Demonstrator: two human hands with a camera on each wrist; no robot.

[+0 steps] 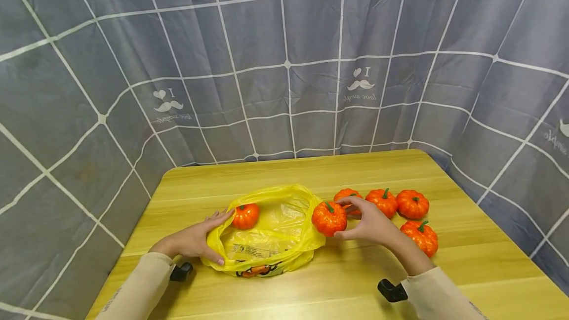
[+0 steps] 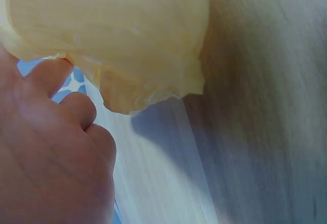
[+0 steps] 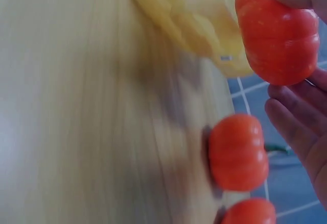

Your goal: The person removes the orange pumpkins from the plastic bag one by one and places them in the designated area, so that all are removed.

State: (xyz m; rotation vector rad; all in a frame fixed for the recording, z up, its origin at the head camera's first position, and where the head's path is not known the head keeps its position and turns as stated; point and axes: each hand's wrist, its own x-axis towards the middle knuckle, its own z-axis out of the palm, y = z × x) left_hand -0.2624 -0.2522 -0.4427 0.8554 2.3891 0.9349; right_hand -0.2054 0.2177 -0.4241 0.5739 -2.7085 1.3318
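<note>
A yellow plastic bag (image 1: 284,214) lies on the table with its mouth spread wide. One small orange pumpkin (image 1: 246,217) sits inside it at the left. My left hand (image 1: 195,238) holds the bag's left rim, thumb toward the front and fingers toward the back; the left wrist view shows bent fingers against the yellow plastic (image 2: 138,35). At the bag's right rim, my right hand (image 1: 366,221) grips another pumpkin (image 1: 329,219) between thumb and fingers. That pumpkin (image 3: 278,35) is raised off the table in the right wrist view, its underside visible.
Several more pumpkins stand on the right side of the wooden table (image 1: 338,290), including one at the back (image 1: 413,204) and one nearer me (image 1: 420,237). One is partly hidden behind my right hand. A grey checked curtain (image 1: 311,83) surrounds the table's far edge and sides.
</note>
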